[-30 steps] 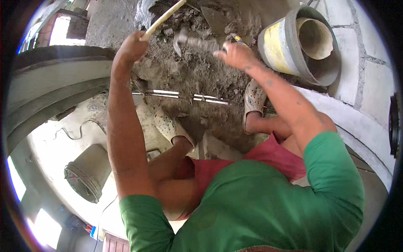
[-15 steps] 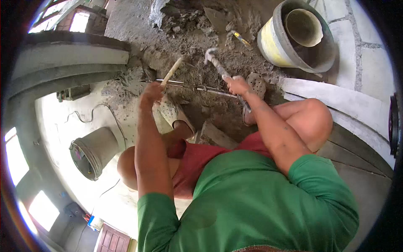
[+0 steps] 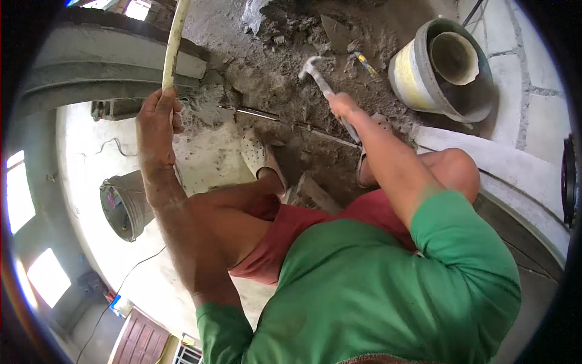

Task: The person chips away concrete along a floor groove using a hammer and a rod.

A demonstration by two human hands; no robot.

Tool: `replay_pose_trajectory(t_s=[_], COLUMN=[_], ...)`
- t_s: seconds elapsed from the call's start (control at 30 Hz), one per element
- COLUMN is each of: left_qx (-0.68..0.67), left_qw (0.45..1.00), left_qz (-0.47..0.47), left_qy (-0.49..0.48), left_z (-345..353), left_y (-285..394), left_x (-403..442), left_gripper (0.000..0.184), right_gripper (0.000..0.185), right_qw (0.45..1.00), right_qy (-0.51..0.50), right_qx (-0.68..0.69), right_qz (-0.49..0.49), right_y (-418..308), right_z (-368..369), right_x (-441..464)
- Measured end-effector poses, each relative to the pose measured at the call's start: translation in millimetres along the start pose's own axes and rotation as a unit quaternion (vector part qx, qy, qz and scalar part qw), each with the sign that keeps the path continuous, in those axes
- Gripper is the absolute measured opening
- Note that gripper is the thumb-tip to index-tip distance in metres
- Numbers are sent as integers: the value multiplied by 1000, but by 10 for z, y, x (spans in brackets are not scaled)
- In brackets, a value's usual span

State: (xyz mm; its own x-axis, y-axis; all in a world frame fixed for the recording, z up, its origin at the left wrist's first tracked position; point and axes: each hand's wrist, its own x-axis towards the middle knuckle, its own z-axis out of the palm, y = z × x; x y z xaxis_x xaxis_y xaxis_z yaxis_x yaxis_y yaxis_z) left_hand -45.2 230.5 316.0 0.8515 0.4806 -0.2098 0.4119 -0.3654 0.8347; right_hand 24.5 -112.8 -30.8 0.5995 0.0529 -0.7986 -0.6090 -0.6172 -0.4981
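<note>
My left hand (image 3: pixel 159 121) is raised at the left, its fingers wrapped round the lower end of a pale yellowish stick (image 3: pixel 173 45). The stick points up, and its far end runs out of view. At the centre right, my right hand (image 3: pixel 344 107) grips a claw hammer (image 3: pixel 321 77) by the handle. The hammer's head is over the rough dirt, apart from the stick. Thin metal rods (image 3: pixel 257 113) lie across the dirt between the hands, near my perforated shoes (image 3: pixel 257 151).
A large bucket (image 3: pixel 407 76) with a smaller container (image 3: pixel 453 57) inside stands at the upper right. A yellow-handled tool (image 3: pixel 365 64) and a trowel-like blade (image 3: pixel 334 33) lie on the dirt. Another bucket (image 3: pixel 124 206) stands at the left. A pale board (image 3: pixel 485 155) lies at the right.
My left hand has moved left and upward with the stick, away from the hammer. My right hand has shifted little and still holds the hammer. The view has tilted slightly.
</note>
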Motion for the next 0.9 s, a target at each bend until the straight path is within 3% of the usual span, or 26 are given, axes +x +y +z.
replay_pose_trajectory(t_s=[0.13,0.27,0.4,0.47,0.53,0.67,0.9], left_qx=[57,18,151,190,252,197,180], left_qw=[998,996,975,967,935,969,974], left_qz=[22,92,161,169,232,144,135], left_qy=[-25,-9,31,27,94,42,32], left_z=[-29,139,157,124,134,5,-60], left_y=[257,237,160,52,-72,7,80], left_x=[168,280,372,415,368,335,353], left_gripper=[29,32,40,43,44,41,45], right_gripper=[64,64,54,53,53,52,51], right_qw=[982,978,943,916,912,908,919], right_qy=[45,26,7,63,52,67,96], right_qx=[-184,-204,-332,-392,-403,-408,-373], right_qz=[1,24,12,-55,-54,-73,-86], right_y=[315,82,-175,-191,-229,-197,-54], right_z=[-405,-637,-695,-628,-580,-548,-492], right_x=[-530,-637,-751,-824,-879,-920,-926])
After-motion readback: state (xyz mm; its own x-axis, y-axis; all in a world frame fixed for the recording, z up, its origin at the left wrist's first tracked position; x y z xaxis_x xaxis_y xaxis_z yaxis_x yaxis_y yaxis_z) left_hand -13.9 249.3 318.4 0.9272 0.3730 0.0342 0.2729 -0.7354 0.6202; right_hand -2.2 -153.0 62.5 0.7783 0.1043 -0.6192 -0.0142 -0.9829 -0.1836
